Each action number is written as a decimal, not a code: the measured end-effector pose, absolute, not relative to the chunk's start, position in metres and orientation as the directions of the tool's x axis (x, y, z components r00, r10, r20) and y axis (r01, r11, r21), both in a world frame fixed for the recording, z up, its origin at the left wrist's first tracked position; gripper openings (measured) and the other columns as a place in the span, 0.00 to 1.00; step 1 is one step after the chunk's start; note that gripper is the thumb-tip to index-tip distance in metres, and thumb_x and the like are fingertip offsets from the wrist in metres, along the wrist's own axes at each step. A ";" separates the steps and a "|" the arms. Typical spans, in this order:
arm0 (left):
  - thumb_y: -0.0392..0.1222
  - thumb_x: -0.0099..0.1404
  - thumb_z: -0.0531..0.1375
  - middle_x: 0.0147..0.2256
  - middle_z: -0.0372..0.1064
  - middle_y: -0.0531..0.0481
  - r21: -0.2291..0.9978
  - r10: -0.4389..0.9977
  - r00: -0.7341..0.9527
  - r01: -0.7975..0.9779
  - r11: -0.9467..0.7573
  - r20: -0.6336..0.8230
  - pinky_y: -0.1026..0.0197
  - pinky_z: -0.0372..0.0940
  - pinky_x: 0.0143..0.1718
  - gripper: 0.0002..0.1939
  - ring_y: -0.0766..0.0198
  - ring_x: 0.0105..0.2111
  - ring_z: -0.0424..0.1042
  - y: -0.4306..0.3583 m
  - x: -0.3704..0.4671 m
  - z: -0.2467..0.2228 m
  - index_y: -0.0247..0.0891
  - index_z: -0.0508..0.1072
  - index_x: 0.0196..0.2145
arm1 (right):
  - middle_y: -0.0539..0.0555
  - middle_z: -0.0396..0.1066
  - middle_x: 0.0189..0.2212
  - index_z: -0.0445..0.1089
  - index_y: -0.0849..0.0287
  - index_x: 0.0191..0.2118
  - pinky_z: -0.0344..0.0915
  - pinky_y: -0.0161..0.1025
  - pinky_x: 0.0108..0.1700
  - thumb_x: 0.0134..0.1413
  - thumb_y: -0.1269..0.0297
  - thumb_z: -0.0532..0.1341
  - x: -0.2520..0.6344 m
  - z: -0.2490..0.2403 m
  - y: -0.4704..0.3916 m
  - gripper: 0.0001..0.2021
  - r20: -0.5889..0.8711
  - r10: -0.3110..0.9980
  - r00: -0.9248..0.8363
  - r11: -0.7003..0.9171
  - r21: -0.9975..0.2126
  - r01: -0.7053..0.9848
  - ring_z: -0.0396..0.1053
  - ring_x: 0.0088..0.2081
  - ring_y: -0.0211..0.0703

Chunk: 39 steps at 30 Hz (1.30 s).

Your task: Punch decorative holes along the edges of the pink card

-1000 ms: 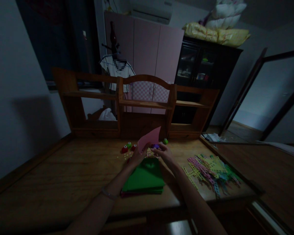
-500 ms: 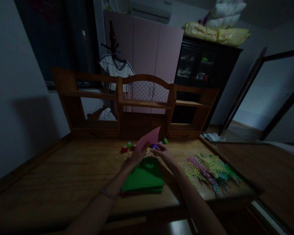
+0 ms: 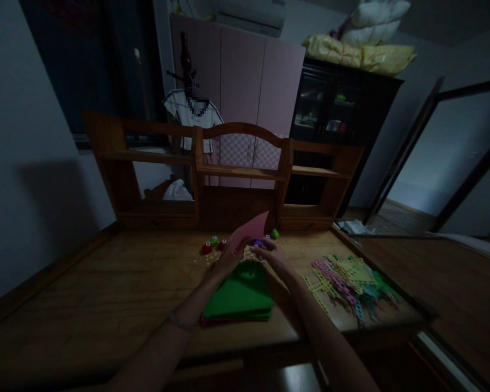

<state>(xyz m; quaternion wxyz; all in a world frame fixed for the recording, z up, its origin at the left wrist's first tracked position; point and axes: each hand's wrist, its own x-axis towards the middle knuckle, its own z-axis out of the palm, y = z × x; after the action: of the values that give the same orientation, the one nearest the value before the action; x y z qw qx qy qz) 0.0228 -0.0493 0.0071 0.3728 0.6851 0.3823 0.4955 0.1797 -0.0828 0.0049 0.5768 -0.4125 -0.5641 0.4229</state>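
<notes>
Of the two hands, the left hand point(image 3: 228, 263) is closed on a pink sheet point(image 3: 251, 230), which is held tilted above the bench point(image 3: 106, 277). A small purple object point(image 3: 256, 243) is gripped by the fingers of the right hand point(image 3: 275, 256), just beside the sheet's lower edge. Small pale bits point(image 3: 249, 255) are scattered below. Nearer, a stack of green sheets point(image 3: 240, 294) is laid; punched strips point(image 3: 347, 283) are heaped to the right.

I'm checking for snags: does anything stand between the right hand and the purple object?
Nothing visible does: the right hand appears to grip the purple object. The pink sheet in the left hand is beside it, not between.
</notes>
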 end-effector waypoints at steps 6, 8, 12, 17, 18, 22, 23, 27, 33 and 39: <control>0.56 0.64 0.51 0.41 0.73 0.45 0.841 0.848 0.264 0.178 -0.511 0.459 0.55 0.62 0.49 0.23 0.57 0.42 0.70 -0.049 0.022 0.010 0.35 0.72 0.43 | 0.47 0.65 0.23 0.72 0.56 0.35 0.54 0.34 0.25 0.39 0.54 0.69 0.180 0.006 -0.083 0.17 0.279 0.960 0.025 0.279 -0.960 -0.009 0.59 0.23 0.35; 0.56 0.64 0.51 0.42 0.73 0.45 0.844 0.842 0.278 0.155 -0.514 0.462 0.55 0.61 0.50 0.23 0.57 0.44 0.70 -0.051 0.022 0.013 0.36 0.72 0.43 | 0.47 0.65 0.24 0.72 0.56 0.35 0.55 0.34 0.26 0.39 0.53 0.69 0.180 0.005 -0.083 0.16 0.280 0.960 0.030 0.280 -0.960 -0.007 0.59 0.23 0.35; 0.55 0.63 0.52 0.44 0.73 0.45 0.854 0.841 0.272 0.104 -0.509 0.468 0.55 0.59 0.52 0.22 0.57 0.47 0.69 -0.055 0.024 0.016 0.36 0.72 0.45 | 0.47 0.65 0.24 0.72 0.56 0.33 0.56 0.34 0.26 0.41 0.52 0.68 0.181 0.001 -0.080 0.15 0.277 0.959 0.053 0.280 -0.959 -0.045 0.59 0.23 0.35; 0.54 0.60 0.57 0.41 0.74 0.41 0.936 0.917 0.238 0.071 -0.344 0.319 0.53 0.62 0.51 0.22 0.54 0.46 0.71 -0.049 0.029 0.004 0.33 0.74 0.42 | 0.47 0.63 0.21 0.71 0.58 0.29 0.57 0.34 0.27 0.44 0.50 0.66 0.184 -0.009 -0.071 0.15 0.262 0.962 0.083 0.265 -0.964 -0.035 0.57 0.22 0.34; 0.54 0.60 0.57 0.42 0.74 0.41 0.946 0.924 0.237 0.044 -0.320 0.301 0.53 0.63 0.50 0.22 0.53 0.45 0.71 -0.047 0.030 0.002 0.32 0.74 0.42 | 0.47 0.63 0.21 0.71 0.58 0.28 0.57 0.34 0.27 0.44 0.49 0.66 0.185 -0.010 -0.069 0.15 0.253 0.964 0.086 0.257 -0.966 -0.034 0.58 0.22 0.34; 0.53 0.59 0.58 0.44 0.73 0.42 0.955 0.921 0.257 -0.025 -0.297 0.293 0.54 0.64 0.50 0.20 0.54 0.45 0.72 -0.042 0.035 -0.001 0.34 0.75 0.40 | 0.48 0.65 0.23 0.73 0.58 0.29 0.57 0.34 0.27 0.43 0.49 0.67 0.187 -0.012 -0.065 0.16 0.214 0.974 0.076 0.219 -0.973 -0.073 0.60 0.22 0.34; 0.53 0.59 0.58 0.44 0.73 0.42 0.951 0.919 0.255 -0.016 -0.307 0.301 0.54 0.64 0.50 0.20 0.54 0.45 0.72 -0.042 0.035 0.000 0.34 0.75 0.40 | 0.48 0.66 0.24 0.73 0.58 0.29 0.58 0.34 0.27 0.42 0.49 0.67 0.188 -0.012 -0.065 0.16 0.203 0.976 0.072 0.209 -0.974 -0.090 0.60 0.22 0.34; 0.54 0.58 0.58 0.44 0.74 0.42 0.947 0.922 0.263 0.070 -0.313 0.285 0.53 0.62 0.52 0.21 0.53 0.47 0.71 -0.044 0.032 0.004 0.35 0.75 0.40 | 0.50 0.68 0.27 0.73 0.59 0.31 0.59 0.33 0.27 0.42 0.50 0.67 0.190 -0.009 -0.067 0.16 0.132 0.990 0.054 0.140 -0.971 -0.196 0.61 0.23 0.34; 0.53 0.58 0.58 0.47 0.72 0.41 0.927 0.918 0.286 0.173 -0.333 0.276 0.54 0.57 0.56 0.20 0.54 0.51 0.67 -0.041 0.030 0.002 0.35 0.75 0.41 | 0.51 0.68 0.26 0.73 0.61 0.31 0.61 0.34 0.27 0.43 0.52 0.67 0.191 -0.005 -0.072 0.16 0.084 0.996 -0.003 0.080 -0.958 -0.274 0.63 0.24 0.35; 0.51 0.57 0.59 0.38 0.76 0.43 0.932 0.930 0.259 0.180 -0.313 0.262 0.54 0.59 0.54 0.17 0.52 0.49 0.68 -0.045 0.029 0.009 0.37 0.76 0.37 | 0.50 0.70 0.27 0.72 0.60 0.31 0.63 0.33 0.26 0.38 0.53 0.70 0.189 -0.003 -0.072 0.16 0.050 0.998 0.038 0.059 -0.955 -0.289 0.65 0.25 0.36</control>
<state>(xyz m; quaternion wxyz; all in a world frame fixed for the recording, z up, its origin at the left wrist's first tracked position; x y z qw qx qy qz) 0.0288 -0.0448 0.0094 0.4175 0.6746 0.4113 0.4489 0.1894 -0.0723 -0.0034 0.5892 -0.4147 -0.4273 0.5462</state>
